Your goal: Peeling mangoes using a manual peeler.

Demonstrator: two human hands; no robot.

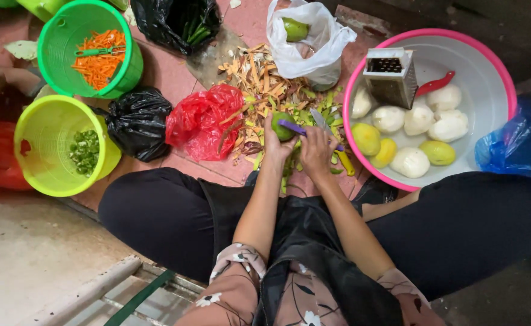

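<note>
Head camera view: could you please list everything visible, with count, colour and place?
green fruit: one, green, in the left hand over the peel pile
peeler: one, purple handle, in the right hand against the fruit
knife: one, steel blade, lying on the peel pile
peel pile: one, orange and green, floor centre
basin: one, white with pink rim, right; holds peeled and yellow-green fruit
box grater: one, metal, in the basin
green basket: one, top left, carrot shreds inside
lime basket: one, left, chopped greens inside
bags: two black, one red, one white, one blue
left hand: grip on fruit
right hand: grip on peeler
</note>
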